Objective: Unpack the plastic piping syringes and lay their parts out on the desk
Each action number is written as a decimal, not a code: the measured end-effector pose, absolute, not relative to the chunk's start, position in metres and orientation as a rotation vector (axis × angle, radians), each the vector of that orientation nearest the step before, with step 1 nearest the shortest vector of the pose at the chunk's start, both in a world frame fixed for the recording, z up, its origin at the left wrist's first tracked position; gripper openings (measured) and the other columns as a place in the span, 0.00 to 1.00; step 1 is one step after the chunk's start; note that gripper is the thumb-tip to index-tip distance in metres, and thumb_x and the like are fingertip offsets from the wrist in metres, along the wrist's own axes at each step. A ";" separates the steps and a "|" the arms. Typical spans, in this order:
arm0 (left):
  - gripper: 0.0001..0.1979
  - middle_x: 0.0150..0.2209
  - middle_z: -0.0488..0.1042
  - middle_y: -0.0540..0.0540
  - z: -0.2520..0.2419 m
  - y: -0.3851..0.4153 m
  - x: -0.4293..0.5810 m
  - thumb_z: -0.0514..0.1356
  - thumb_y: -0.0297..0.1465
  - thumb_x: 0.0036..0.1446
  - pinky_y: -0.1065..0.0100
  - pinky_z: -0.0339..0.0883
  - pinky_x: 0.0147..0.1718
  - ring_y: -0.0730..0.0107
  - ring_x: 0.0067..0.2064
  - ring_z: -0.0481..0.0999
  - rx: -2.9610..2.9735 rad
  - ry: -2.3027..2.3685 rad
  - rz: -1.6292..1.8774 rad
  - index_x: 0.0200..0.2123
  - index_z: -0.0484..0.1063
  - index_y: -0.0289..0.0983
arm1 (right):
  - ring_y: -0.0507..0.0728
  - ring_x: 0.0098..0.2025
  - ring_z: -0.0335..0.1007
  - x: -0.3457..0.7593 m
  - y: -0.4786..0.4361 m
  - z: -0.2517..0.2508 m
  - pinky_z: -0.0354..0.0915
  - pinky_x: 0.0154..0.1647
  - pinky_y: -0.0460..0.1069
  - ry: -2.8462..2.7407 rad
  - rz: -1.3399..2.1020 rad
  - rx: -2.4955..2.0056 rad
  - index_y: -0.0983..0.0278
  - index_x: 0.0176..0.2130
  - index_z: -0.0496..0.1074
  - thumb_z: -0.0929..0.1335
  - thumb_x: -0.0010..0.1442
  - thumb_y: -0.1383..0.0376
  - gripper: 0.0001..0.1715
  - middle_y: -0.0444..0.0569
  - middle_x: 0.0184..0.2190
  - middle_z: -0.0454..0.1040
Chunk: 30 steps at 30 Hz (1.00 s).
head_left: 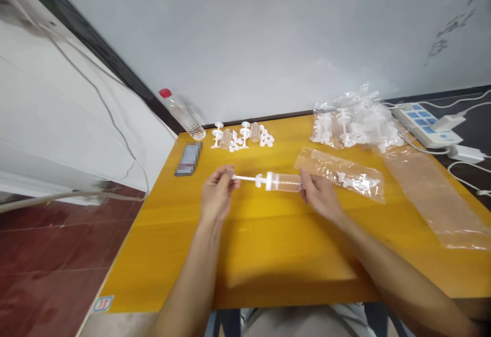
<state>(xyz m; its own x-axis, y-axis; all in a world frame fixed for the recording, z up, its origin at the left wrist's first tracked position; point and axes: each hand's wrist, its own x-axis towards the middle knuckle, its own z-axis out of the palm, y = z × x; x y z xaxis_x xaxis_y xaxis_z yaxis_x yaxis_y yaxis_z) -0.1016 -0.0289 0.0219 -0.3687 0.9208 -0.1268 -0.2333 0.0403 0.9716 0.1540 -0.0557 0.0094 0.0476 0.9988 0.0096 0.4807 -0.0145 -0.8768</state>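
Between my hands, above the table, a large clear plastic syringe [286, 182] with a white plunger lies roughly level. My left hand [219, 189] is closed on the end of the plunger rod, which is pulled well out of the barrel. At the barrel's other end, my right hand [319, 193] grips the clear tube with thumb and fingers, hiding its tip. Just behind my right hand lies a clear plastic bag [318, 160] with white plastic parts [362, 181] inside.
Behind are white plungers [244, 135], clear barrels [255, 132] and small white pieces [266, 137]. A water bottle [186, 119] and phone [188, 159] are left. Right: a filled bag [356, 122], a flat bag [433, 194] and a power strip [425, 125] with cables.
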 end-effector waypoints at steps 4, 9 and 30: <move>0.19 0.39 0.79 0.47 0.010 -0.042 -0.083 0.74 0.42 0.49 0.73 0.72 0.41 0.70 0.40 0.78 1.058 1.325 1.300 0.40 0.79 0.38 | 0.53 0.21 0.57 0.128 -0.032 -0.001 0.53 0.26 0.49 -1.413 1.025 -1.654 0.61 0.17 0.56 0.56 0.65 0.32 0.43 0.45 0.15 0.58; 0.33 0.47 0.81 0.45 0.005 -0.043 -0.083 0.80 0.36 0.40 0.71 0.75 0.41 0.69 0.40 0.80 1.131 1.162 1.033 0.51 0.78 0.41 | 0.54 0.21 0.50 0.138 -0.027 -0.013 0.47 0.23 0.51 -1.532 1.078 -1.721 0.59 0.18 0.50 0.55 0.67 0.34 0.41 0.45 0.15 0.55; 0.25 0.28 0.78 0.49 -0.021 -0.034 -0.082 0.78 0.46 0.42 0.71 0.74 0.25 0.71 0.25 0.77 0.667 1.212 0.997 0.35 0.78 0.35 | 0.51 0.23 0.54 0.147 -0.037 -0.030 0.54 0.27 0.49 -1.658 0.843 -1.392 0.61 0.23 0.62 0.62 0.67 0.38 0.35 0.44 0.19 0.61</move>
<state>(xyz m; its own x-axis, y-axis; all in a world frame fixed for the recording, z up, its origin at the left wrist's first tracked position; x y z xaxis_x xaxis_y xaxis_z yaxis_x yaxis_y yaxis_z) -0.0816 -0.0335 -0.0206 0.0397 0.8945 -0.4452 -0.2645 0.4391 0.8586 0.1474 -0.0365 -0.0303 -0.0792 0.9848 0.1547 0.4549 0.1738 -0.8734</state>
